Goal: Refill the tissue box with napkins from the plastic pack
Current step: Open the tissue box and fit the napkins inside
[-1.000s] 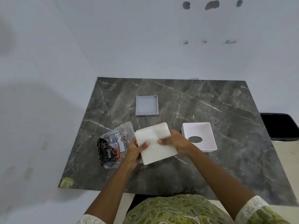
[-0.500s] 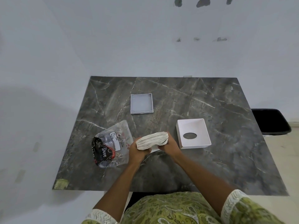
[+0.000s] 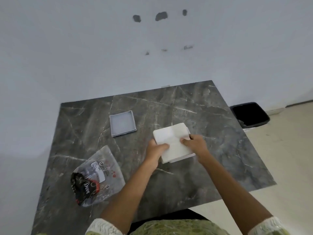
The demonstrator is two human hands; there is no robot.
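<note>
A thick white stack of napkins [image 3: 171, 138] lies flat, held between both hands at the middle of the dark marble table [image 3: 220, 150]. My left hand [image 3: 156, 150] grips its near left corner with the thumb on top. My right hand [image 3: 194, 144] holds its right edge. The stack covers the white tissue box [image 3: 184, 157], of which only a thin edge shows under the near and right sides. The crumpled clear plastic pack [image 3: 100, 175] with a black and red label lies on the table to the left, near the front edge.
A shallow grey square tray [image 3: 122, 123] sits on the table behind and to the left of the hands. A black bin [image 3: 250, 114] stands on the floor past the table's right edge. A white wall runs behind the table.
The hands carried the napkin stack to the right, from beside the plastic pack to over the white tissue box, and turned it flat. The box's top hole is now hidden.
</note>
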